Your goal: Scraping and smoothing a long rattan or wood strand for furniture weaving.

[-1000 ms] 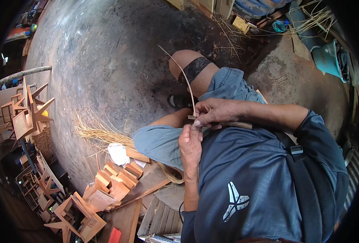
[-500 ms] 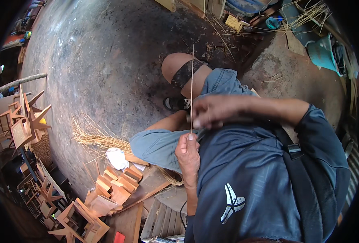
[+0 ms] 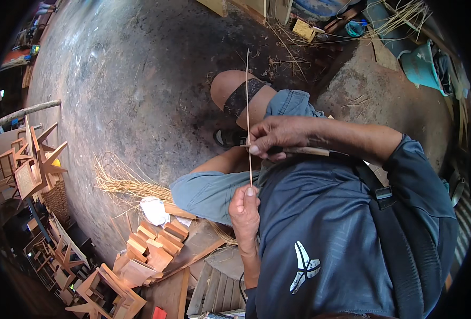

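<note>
A long, thin pale strip of cane (image 3: pixel 249 101) runs up the middle of the view, past my bent knees. My left hand (image 3: pixel 244 212) pinches its lower end between thumb and fingertips. Farther up, my right hand (image 3: pixel 278 135) is closed round what looks like a knife with a pale wooden handle (image 3: pixel 312 151), which sticks out behind the palm. Its narrow tip shows just past the strip, and my right thumb presses against the cane there. Most of the knife is hidden by my fingers.
A bundle of loose cane (image 3: pixel 126 181) lies on the floor beside a white crumpled item (image 3: pixel 154 211). Stacked wooden blocks (image 3: pixel 158 244) and wooden frames (image 3: pixel 108 292) stand at lower left. A turquoise bucket (image 3: pixel 424 69) is at upper right, near more cane (image 3: pixel 405 21).
My right hand, blurred by motion before, is now sharp with its thumb against the strip. My left hand has shifted slightly downward with the strip's lower end.
</note>
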Tool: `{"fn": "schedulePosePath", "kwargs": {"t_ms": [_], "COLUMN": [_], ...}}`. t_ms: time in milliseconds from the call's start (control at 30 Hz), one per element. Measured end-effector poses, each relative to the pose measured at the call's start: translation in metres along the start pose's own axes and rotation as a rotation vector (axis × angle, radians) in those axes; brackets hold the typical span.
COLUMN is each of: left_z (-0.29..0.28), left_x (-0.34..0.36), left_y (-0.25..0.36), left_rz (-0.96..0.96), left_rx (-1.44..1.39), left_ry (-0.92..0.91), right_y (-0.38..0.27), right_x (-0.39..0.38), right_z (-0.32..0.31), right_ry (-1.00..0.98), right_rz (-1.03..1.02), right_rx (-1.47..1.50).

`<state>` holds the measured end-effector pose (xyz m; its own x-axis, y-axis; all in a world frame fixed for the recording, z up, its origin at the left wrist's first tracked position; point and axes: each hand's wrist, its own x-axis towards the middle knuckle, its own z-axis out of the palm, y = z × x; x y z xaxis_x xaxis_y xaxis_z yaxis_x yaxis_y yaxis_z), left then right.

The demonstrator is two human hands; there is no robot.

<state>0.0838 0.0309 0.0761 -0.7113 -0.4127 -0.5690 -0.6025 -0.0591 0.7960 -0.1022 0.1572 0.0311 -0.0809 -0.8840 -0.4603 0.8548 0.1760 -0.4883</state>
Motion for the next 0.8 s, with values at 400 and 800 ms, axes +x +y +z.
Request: {"fn": "schedulePosePath", "kwargs": {"t_ms": [400, 800], "left_z": [-0.049, -0.154], "left_x": [-0.019, -0.038], "left_y": [-0.016, -0.039], "left_rz": [-0.095, -0.128], "left_rx": [-0.113, 0.029], "left_ry": [-0.096, 0.237], "right_y": [-0.044, -0.124], "right_x": [-0.007, -0.049], "right_z": [-0.029, -0.109], "right_ry": [0.101, 0.728], "right_rz": [-0.156, -0.474], "right_rx": [-0.104, -0.231]}}
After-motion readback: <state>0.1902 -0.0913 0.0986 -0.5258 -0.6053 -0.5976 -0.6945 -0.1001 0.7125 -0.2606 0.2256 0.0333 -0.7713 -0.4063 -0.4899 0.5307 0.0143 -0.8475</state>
